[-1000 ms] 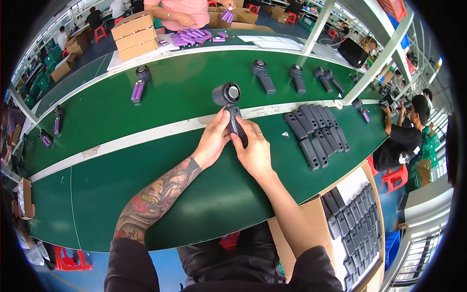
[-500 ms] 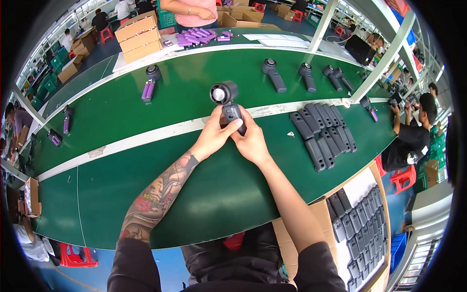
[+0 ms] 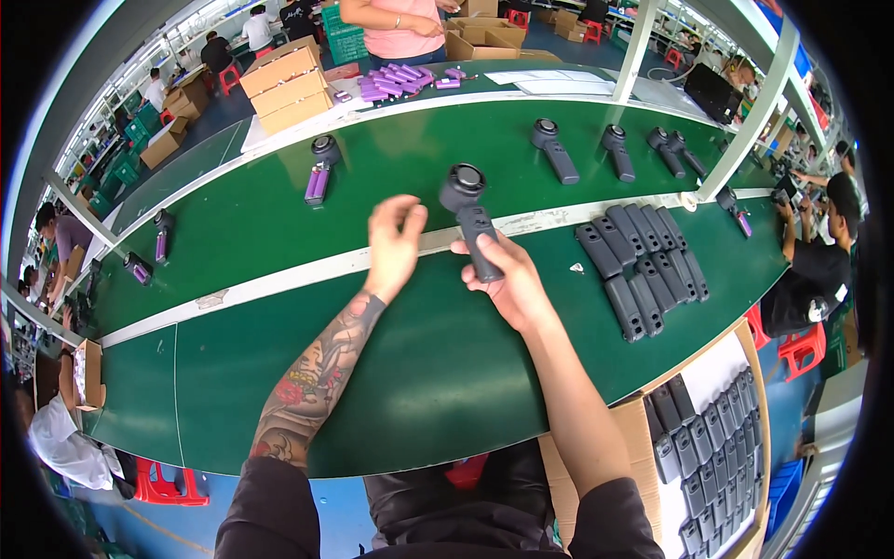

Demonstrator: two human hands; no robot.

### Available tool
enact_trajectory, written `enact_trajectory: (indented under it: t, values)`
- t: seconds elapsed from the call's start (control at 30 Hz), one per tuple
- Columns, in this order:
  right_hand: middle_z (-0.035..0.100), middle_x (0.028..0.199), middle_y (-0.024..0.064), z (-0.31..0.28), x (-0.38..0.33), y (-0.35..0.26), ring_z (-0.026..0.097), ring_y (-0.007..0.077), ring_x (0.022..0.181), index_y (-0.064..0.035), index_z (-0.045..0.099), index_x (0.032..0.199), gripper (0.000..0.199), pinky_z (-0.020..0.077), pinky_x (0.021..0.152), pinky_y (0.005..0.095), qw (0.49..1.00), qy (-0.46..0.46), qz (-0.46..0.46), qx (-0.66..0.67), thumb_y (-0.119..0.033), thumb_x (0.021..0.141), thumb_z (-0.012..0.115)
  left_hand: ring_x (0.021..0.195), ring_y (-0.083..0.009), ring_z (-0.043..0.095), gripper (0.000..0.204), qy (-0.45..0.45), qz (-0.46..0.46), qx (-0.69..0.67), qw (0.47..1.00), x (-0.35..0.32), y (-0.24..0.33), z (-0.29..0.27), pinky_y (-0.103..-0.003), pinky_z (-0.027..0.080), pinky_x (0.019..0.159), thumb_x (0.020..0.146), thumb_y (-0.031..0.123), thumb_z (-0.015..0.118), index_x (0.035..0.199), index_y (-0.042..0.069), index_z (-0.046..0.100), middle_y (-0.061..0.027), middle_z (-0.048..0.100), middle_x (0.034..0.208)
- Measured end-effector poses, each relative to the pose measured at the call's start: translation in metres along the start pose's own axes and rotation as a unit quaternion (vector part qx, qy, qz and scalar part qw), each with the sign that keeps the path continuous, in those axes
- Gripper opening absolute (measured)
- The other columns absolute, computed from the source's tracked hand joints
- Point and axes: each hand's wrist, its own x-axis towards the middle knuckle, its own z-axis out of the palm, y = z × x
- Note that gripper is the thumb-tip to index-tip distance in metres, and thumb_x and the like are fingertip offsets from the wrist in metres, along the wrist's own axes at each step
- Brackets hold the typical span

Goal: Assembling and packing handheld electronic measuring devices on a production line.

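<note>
Holding one dark handheld unit above the green belt

Starting nearest the dark handheld unit, the right hand is wrapped around its handle and holds it upright over the green conveyor table, round head uppermost. Just left of the unit, the left hand is lifted off it, fingers loosely spread and grasping nothing.

Right of the unit, a cluster of grey handle shells lies on the belt; about ten can be counted, packed too tightly to be sure. One small pale scrap lies between the unit and that cluster. Lower right of the unit, a cardboard tray holds further rows of grey shells, cut off by the picture's rim, so no count is possible.

Beyond the unit, four more assembled units lie along the far strip of the belt. Far left of the unit lies one unit with a purple body, and two smaller purple-bodied ones farther left. Behind these sit purple parts and three cardboard boxes. People at the edges are too small to make out.
</note>
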Motion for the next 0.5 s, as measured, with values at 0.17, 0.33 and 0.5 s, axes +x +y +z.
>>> enact_trajectory:
  t: [0.17, 0.33, 0.5]
  values:
    - [0.064, 0.118, 0.0181, 0.009, 0.015, 0.008, 0.064, 0.0213, 0.103, 0.0081, 0.043, 0.139, 0.052, 0.0518, 0.09, 0.0282, 0.994, 0.085, -0.05, 0.054, -0.003, 0.093, 0.063, 0.104, -0.0418, 0.052, 0.053, 0.259, -0.043, 0.402, 0.877, 0.069, -0.088, -0.079, -0.052, 0.049, 0.085, 0.082, 0.032, 0.068, 0.127, 0.008, 0.051, -0.0207, 0.052, 0.119]
    - [0.064, 0.115, 0.017, -0.014, 0.026, 0.019, 0.063, 0.0197, 0.103, 0.0099, 0.045, 0.137, 0.048, 0.0505, 0.095, 0.0272, 0.966, 0.206, -0.153, 0.029, -0.002, 0.094, 0.063, 0.116, -0.0389, 0.053, 0.067, 0.114, -0.168, 0.447, 0.871, 0.109, -0.13, -0.116, -0.056, 0.045, 0.092, 0.082, 0.061, 0.062, 0.128, 0.011, 0.059, -0.0146, 0.061, 0.124]
    - [0.065, 0.111, 0.013, -0.037, 0.044, 0.053, 0.063, 0.0187, 0.096, 0.0045, 0.062, 0.118, 0.038, 0.052, 0.087, 0.0293, 0.971, 0.106, -0.193, -0.088, 0.015, 0.084, 0.049, 0.091, -0.0355, 0.065, 0.061, 0.01, -0.124, 0.458, 0.88, 0.141, -0.155, -0.135, -0.044, 0.051, 0.083, 0.082, 0.057, 0.062, 0.116, 0.007, 0.066, -0.0133, 0.069, 0.102]
